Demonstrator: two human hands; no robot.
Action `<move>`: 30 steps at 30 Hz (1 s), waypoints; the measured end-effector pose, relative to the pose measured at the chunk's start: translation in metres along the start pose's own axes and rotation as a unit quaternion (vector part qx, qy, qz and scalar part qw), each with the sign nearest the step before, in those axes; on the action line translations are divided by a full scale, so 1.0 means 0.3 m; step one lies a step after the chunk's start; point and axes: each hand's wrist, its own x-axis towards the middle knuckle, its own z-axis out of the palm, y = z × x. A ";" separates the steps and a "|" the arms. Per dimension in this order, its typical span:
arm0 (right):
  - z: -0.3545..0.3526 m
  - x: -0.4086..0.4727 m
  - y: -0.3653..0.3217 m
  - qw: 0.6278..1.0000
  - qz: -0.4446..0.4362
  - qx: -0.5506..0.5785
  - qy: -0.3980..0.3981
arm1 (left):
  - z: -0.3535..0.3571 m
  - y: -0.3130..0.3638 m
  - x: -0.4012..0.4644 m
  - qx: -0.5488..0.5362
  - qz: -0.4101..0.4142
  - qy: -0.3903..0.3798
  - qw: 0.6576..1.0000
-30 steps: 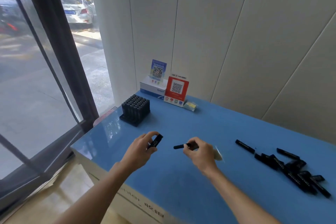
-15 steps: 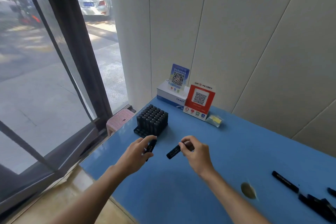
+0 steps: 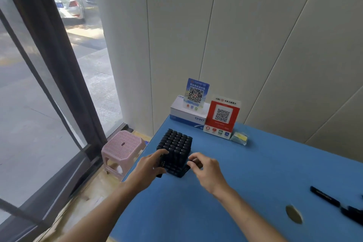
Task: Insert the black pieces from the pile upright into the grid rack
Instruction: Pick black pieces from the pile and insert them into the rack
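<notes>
The black grid rack (image 3: 176,150) stands near the left end of the blue table (image 3: 245,173), packed with several upright black pieces. My left hand (image 3: 150,165) is against the rack's near-left side, holding a black piece that is mostly hidden by the fingers. At the rack's near-right corner my right hand (image 3: 204,169) pinches a black piece (image 3: 191,162) between thumb and fingers. The pile's edge shows at the far right, with one black piece (image 3: 324,196) lying flat.
A white box (image 3: 186,114) with a blue QR sign and a red QR sign (image 3: 222,117) stand at the back against the wall. A round hole (image 3: 294,214) is in the tabletop. A pink stool (image 3: 122,148) stands on the floor left of the table.
Both hands have moved forward from the table's middle to the rack, each carrying its black piece. The camera has swung left, so most of the pile has left the view.
</notes>
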 end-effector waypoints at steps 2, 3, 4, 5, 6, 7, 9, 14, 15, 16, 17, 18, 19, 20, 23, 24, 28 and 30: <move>0.023 0.020 -0.020 1.000 -0.003 -0.022 0.012 | -0.025 -0.031 0.035 -0.007 0.009 -0.007 1.000; 0.033 0.027 -0.028 0.999 -0.002 -0.033 0.021 | -0.034 -0.042 0.048 -0.007 0.018 -0.011 1.000; 0.043 0.032 -0.033 0.999 -0.001 -0.043 0.030 | -0.042 -0.053 0.060 -0.002 0.030 -0.014 0.999; 0.054 0.034 -0.036 0.998 0.001 -0.051 0.037 | -0.048 -0.063 0.068 0.000 0.043 -0.017 0.999; 0.064 0.033 -0.036 0.997 0.003 -0.061 0.042 | -0.053 -0.073 0.077 0.001 0.055 -0.022 0.998; 0.073 0.032 -0.037 0.996 0.007 -0.072 0.044 | -0.055 -0.084 0.086 0.001 0.066 -0.028 0.997; 0.085 0.029 -0.040 0.994 0.014 -0.095 0.053 | -0.059 -0.107 0.103 -0.008 0.082 -0.044 0.996; 0.104 0.022 -0.064 0.987 0.021 -0.126 0.103 | -0.078 -0.103 0.124 -0.007 0.119 -0.027 0.992; 0.106 0.021 -0.068 0.985 0.022 -0.134 0.105 | -0.079 -0.101 0.128 -0.009 0.128 -0.021 0.992; 0.108 0.022 -0.071 0.984 0.022 -0.141 0.109 | -0.080 -0.101 0.131 -0.014 0.136 -0.017 0.990; 0.110 0.022 -0.073 0.982 0.020 -0.149 0.113 | -0.078 -0.105 0.135 -0.020 0.149 -0.011 0.989; 0.111 0.023 -0.074 0.980 0.016 -0.158 0.116 | -0.076 -0.111 0.140 -0.022 0.165 -0.003 0.986; 0.112 0.023 -0.076 0.979 0.013 -0.165 0.118 | -0.074 -0.114 0.142 -0.018 0.177 0.007 0.984; 0.113 0.024 -0.076 0.978 0.010 -0.172 0.116 | -0.074 -0.113 0.141 -0.008 0.183 0.018 0.983; 0.118 0.029 -0.074 0.979 0.008 -0.176 0.097 | -0.085 -0.101 0.136 0.036 0.199 0.065 0.977; 0.120 0.031 -0.072 0.980 0.008 -0.177 0.091 | -0.086 -0.100 0.137 0.049 0.207 0.073 0.974; 0.131 0.043 -0.061 0.978 0.000 -0.189 0.084 | -0.077 -0.128 0.154 0.051 0.213 0.081 0.972; 0.135 0.050 -0.056 0.977 -0.006 -0.194 0.087 | -0.069 -0.139 0.159 0.050 0.210 0.079 0.973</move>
